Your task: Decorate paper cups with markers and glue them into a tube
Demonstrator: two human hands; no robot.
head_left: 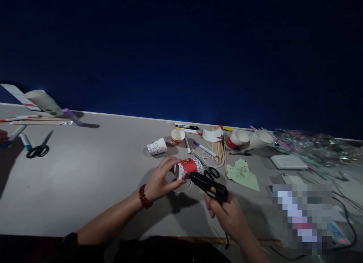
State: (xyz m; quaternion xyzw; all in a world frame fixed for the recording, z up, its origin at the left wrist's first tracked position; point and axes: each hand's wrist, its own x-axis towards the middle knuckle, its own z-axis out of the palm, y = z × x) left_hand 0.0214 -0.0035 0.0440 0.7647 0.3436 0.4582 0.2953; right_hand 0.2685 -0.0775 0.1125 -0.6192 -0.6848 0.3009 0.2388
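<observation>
My left hand (161, 180), with a dark red beaded bracelet at the wrist, grips a paper cup (189, 167) lying on its side in the air. The cup is red and white with drawn zigzag lines. In my right hand (227, 214) is a black hot glue gun (211, 185). Its nozzle points left and meets the lower side of the cup; whether it touches cannot be told. Just behind the glue gun lie black-handled scissors (211, 173). A white paper cup with purple drawn lines (157, 146) rests on its side beyond my left hand.
Farther back stand a small red cup (177, 137), wooden sticks (218, 147), markers (205, 149), a red cup (237, 139) and a white cup (260, 139). Green paper (242, 175) lies right. Other scissors (39, 149) and another person's hand (3, 136) are left. Plastic wrapping (317, 144) lies far right.
</observation>
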